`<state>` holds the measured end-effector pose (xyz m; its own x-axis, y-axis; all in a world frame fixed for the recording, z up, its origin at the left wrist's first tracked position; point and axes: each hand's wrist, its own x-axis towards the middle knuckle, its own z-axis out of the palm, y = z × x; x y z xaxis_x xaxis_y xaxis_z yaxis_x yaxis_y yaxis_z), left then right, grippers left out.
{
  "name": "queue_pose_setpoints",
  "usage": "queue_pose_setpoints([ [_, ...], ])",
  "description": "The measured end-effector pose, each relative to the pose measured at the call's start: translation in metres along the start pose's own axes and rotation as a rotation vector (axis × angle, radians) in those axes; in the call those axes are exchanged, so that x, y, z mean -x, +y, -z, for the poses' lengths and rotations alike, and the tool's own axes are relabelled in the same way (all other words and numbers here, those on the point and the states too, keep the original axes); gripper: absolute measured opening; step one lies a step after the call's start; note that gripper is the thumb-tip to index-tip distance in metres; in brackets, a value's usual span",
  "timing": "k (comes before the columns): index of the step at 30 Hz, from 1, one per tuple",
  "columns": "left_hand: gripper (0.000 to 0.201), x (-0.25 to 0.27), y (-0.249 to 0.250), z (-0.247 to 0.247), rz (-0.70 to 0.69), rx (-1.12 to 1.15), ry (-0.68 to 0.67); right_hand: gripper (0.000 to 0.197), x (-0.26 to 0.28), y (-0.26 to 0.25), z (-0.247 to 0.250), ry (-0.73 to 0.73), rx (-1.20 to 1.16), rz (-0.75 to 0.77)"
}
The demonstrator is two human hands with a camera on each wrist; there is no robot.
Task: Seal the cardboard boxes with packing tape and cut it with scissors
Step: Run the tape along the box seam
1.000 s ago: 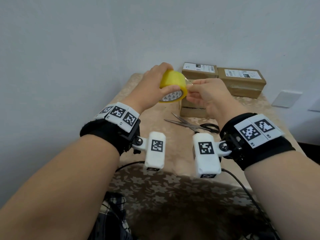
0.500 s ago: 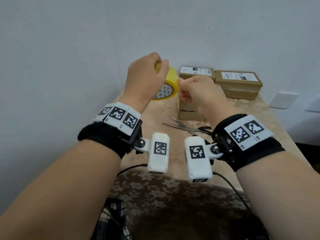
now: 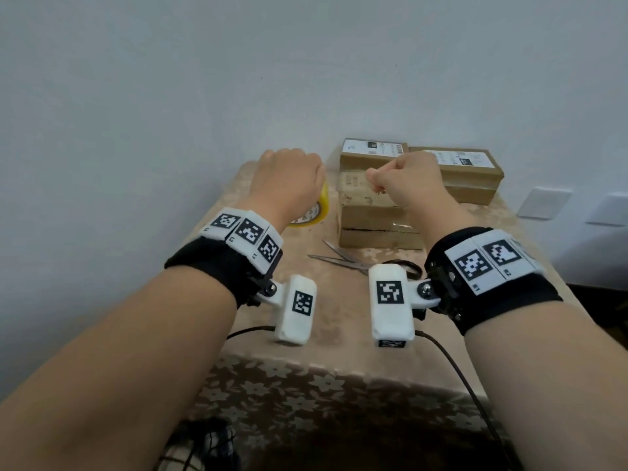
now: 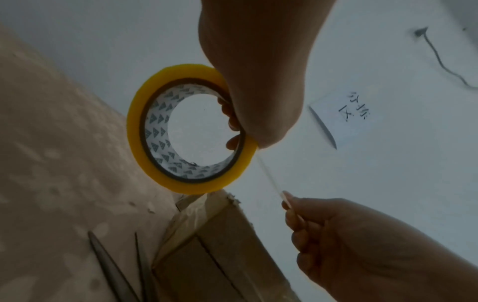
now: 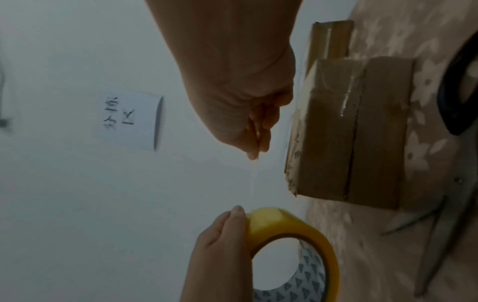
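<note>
My left hand (image 3: 289,185) grips a yellow roll of packing tape (image 3: 314,212) (image 4: 186,130) (image 5: 292,237) in the air, left of the near cardboard box (image 3: 370,212) (image 5: 349,130). My right hand (image 3: 404,181) pinches the free tape end (image 4: 287,201) (image 5: 254,143) above that box. A thin clear strip of tape (image 4: 269,177) (image 5: 252,181) runs taut between roll and fingers. Scissors (image 3: 343,260) lie on the table in front of the box, blades apart.
Two more cardboard boxes (image 3: 373,154) (image 3: 465,171) with white labels stand at the back against the wall. The table (image 3: 210,212) carries a beige flowered cloth. A paper note (image 4: 344,118) hangs on the wall. Cables run off the table's near edge.
My hands have drawn apart, the left with the roll going left and down, the right going right. A length of tape has come off the roll between them.
</note>
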<state>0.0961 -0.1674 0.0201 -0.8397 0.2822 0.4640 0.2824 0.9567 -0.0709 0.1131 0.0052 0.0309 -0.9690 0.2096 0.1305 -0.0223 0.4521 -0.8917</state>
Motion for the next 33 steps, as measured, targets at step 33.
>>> queue_pose_setpoints([
  [33,0.027,-0.017,0.028,-0.037,-0.157,-0.174,-0.194,0.064,0.001,0.061,0.013,-0.314,1.066,0.359],
])
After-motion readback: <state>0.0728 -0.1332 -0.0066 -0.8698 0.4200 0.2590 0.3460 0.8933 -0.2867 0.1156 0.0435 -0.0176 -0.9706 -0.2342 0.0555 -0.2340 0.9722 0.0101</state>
